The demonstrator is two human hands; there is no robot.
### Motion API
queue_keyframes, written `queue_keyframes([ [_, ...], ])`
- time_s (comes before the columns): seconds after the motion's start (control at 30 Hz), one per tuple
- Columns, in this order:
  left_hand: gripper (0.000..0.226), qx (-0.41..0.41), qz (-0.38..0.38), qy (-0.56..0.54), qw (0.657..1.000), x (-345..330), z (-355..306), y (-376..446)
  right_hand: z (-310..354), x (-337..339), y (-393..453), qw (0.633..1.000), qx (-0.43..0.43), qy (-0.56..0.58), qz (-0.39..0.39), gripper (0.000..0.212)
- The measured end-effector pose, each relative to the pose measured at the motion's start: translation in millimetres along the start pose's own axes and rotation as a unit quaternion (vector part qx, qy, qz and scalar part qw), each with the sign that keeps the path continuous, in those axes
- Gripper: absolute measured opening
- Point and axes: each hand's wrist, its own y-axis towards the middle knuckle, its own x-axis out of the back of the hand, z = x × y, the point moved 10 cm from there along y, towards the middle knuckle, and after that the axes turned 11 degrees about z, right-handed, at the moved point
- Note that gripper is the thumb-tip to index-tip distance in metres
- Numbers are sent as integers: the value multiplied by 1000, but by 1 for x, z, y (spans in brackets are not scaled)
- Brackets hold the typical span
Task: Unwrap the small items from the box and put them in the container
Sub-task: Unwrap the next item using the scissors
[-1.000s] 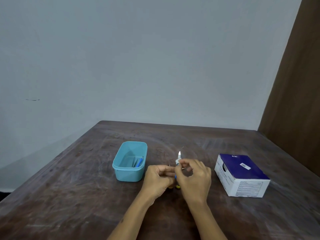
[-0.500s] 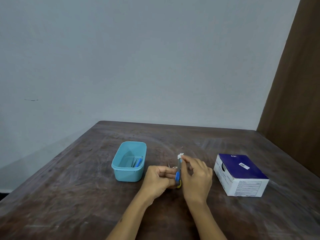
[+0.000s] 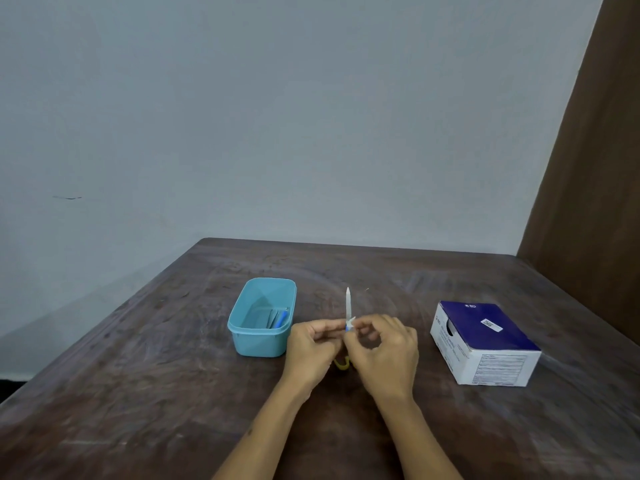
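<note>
Fingers of both hands meet over the middle of the brown table (image 3: pixel 173 393), curled in around one small item (image 3: pixel 348 308). The left hand (image 3: pixel 313 351) has its thumb and forefinger closed on the item's lower end from the left; the right hand (image 3: pixel 386 355) pinches the same spot from the right, its other fingers bent and arched above the palm. The item is a thin white piece standing upright above the fingertips, with a bit of blue showing at the pinch and a yellow scrap (image 3: pixel 342 364) below, between the two hands; what the scrap is cannot be told. The teal container (image 3: pixel 258 336) sits just left of the left hand, with blue pieces (image 3: pixel 282 318) lying inside. The blue-and-white box (image 3: pixel 485 344) stands apart to the right.
</note>
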Motion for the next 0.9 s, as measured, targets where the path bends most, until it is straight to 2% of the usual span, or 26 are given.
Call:
queue_keyframes([
  [0.07, 31, 5, 3, -3, 1000, 0, 2, 1, -1, -1, 2, 1000, 5, -18, -2, 3],
  [0.13, 28, 20, 40, -8, 999, -10, 5, 1, -8, 1, 4, 999, -8, -33, -8, 17],
  [0.2, 27, 26, 56, -9, 998, -15, 6, 0, -10, 3, 4, 999, -18, -25, -11, 18],
  [0.27, 31, 17, 39, 10, 999, -11, 4, 0, -5, 4, 2, 1000, -18, -1, -11, 6],
  [0.37, 35, 4, 9, 36, 999, -3, 1, 0, 1, -2, 0, 1000, 0, 15, 11, 14],
  [0.43, 33, 14, 29, 20, 999, -7, 3, 0, -2, -1, 1, 1000, 1, -2, 1, 9],
  [0.57, 24, 38, 69, 0, 997, -18, 8, -1, -10, 3, 3, 999, -15, -25, -19, 15],
  [0.73, 34, 9, 11, 34, 999, -4, 2, -1, -4, -1, 1, 1000, -17, 5, 6, 4],
  [0.9, 26, 23, 36, 20, 999, -10, 9, 1, -10, 2, 3, 1000, -17, -19, -11, 16],
])
